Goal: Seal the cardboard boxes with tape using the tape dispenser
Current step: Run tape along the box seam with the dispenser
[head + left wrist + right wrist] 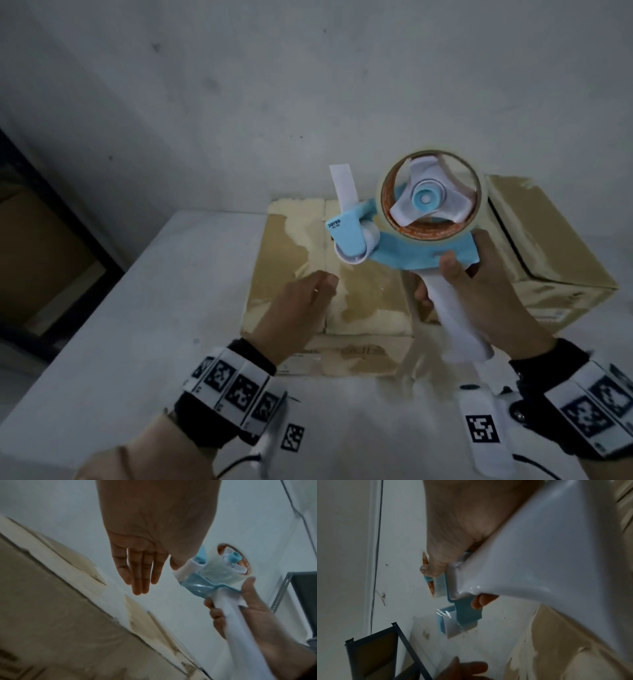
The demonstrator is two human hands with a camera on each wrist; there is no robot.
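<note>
My right hand [479, 291] grips the white handle of a blue tape dispenser [394, 246], held up above a cardboard box [284, 246] on the white table [154, 291]. A clear tape roll [430, 197] sits on the dispenser's spindle. In the right wrist view the handle [547, 554] fills the frame and a loose end of tape [450, 620] hangs at the dispenser's front. My left hand [301, 305] hovers over the box with straight fingers [139, 577], holding nothing, a little left of the dispenser [214, 574]. The box's top shows torn, peeled patches.
A second cardboard box [555, 246] stands at the right, against the first. A white wall [308, 85] rises right behind both. A dark metal shelf [41, 240] stands left of the table. The table's left and near parts are bare.
</note>
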